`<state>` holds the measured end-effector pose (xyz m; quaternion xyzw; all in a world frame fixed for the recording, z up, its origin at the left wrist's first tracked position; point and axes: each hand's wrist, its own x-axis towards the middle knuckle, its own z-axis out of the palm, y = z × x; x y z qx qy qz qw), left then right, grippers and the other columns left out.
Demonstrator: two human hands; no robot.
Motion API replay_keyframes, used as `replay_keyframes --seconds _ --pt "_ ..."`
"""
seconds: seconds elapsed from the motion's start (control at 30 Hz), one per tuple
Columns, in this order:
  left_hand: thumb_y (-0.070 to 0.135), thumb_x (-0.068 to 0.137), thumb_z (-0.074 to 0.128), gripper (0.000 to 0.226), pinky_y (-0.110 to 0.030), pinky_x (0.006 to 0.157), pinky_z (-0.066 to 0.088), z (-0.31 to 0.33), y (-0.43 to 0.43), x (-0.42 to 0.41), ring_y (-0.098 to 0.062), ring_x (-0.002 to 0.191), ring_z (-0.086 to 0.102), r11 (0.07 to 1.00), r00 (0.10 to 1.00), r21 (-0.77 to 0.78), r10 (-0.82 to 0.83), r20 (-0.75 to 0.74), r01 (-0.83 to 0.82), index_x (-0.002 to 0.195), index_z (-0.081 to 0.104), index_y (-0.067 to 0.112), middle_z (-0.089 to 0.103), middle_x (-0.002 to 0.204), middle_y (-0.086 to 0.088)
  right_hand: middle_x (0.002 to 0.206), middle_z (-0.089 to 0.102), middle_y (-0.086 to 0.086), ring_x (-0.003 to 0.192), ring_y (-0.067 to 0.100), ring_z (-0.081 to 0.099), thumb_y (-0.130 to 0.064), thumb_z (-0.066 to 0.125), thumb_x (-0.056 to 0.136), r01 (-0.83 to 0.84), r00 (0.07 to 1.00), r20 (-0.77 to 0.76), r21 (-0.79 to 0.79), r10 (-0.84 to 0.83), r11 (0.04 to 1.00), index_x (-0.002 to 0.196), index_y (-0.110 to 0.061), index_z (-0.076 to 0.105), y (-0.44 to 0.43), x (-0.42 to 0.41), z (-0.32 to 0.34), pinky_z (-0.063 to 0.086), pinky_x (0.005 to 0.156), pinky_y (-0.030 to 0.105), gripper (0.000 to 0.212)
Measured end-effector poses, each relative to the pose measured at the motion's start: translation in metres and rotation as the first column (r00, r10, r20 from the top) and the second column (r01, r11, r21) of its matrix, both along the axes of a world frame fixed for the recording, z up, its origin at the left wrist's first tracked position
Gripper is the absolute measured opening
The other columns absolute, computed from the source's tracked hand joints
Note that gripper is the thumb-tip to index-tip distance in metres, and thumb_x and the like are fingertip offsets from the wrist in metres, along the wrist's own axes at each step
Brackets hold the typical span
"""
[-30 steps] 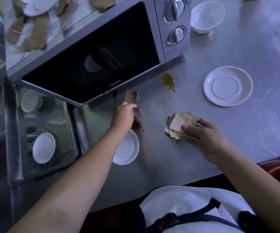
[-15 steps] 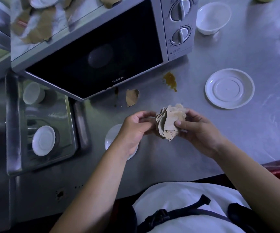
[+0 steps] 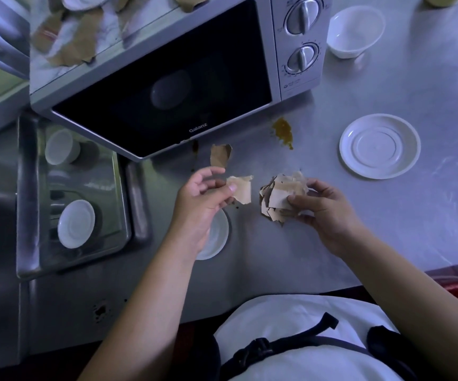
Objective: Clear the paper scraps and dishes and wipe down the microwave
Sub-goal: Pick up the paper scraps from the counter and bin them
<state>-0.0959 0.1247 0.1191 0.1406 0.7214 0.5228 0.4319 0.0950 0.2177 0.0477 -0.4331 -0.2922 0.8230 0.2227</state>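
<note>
Silver microwave [image 3: 167, 86] upper left; white round saucer [image 3: 379, 146] at right; torn brown paper scrap [image 3: 219, 155] below the microwave door.

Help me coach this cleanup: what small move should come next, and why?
Probably tuck the single scrap pinched in the left hand into the bundle of scraps held by the right hand. The two are apart, and freeing the left hand would let it reach the loose scrap lying by the microwave door.
</note>
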Motion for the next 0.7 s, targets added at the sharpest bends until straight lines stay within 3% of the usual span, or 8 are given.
replay_keyframes --seconds 0.13,0.3,0.43,0.7 --pt "-0.004 0.081 0.075 0.022 -0.025 0.069 0.055 0.004 0.004 0.015 -0.013 0.07 0.065 0.977 0.974 -0.037 -0.213 -0.08 0.211 0.093 0.069 0.013 0.071 0.078 -0.001 0.084 0.074 0.007 0.071 0.018 0.07 0.011 0.065 0.084 -0.008 1.0 0.005 0.06 0.008 0.998 0.099 -0.006 0.064 -0.009 -0.008 0.009 0.059 0.065 0.029 0.022" --pt "0.006 0.077 0.08 0.024 -0.02 0.066 0.051 -0.009 0.006 0.023 -0.008 0.068 0.065 0.98 0.916 -0.121 -0.19 -0.352 0.157 0.075 0.067 0.026 0.073 0.074 0.002 0.089 0.074 0.012 0.076 0.023 0.071 0.01 0.067 0.082 -0.087 0.995 -0.052 0.075 0.091 0.993 0.101 -0.005 0.067 -0.016 -0.011 0.02 0.061 0.068 0.032 0.024" --pt "0.01 0.079 0.078 0.024 -0.038 0.075 0.057 -0.013 0.002 0.023 -0.013 0.073 0.068 0.975 0.874 -0.123 -0.221 -0.433 0.186 0.074 0.061 0.027 0.073 0.077 0.002 0.098 0.072 0.019 0.087 0.032 0.07 -0.003 0.075 0.07 -0.128 0.989 -0.059 0.06 0.132 0.99 0.106 -0.004 0.067 -0.017 -0.006 0.019 0.059 0.084 0.046 0.037" --pt "0.008 0.081 0.072 0.032 -0.047 0.068 0.058 -0.018 -0.001 0.034 -0.017 0.075 0.068 0.967 0.769 -0.178 -0.255 -0.586 0.185 0.069 0.05 0.028 0.068 0.075 0.004 0.094 0.075 0.019 0.082 0.031 0.073 -0.009 0.08 0.066 -0.137 0.989 -0.051 0.079 0.141 0.987 0.107 -0.003 0.07 -0.023 -0.007 0.02 0.062 0.078 0.04 0.042"
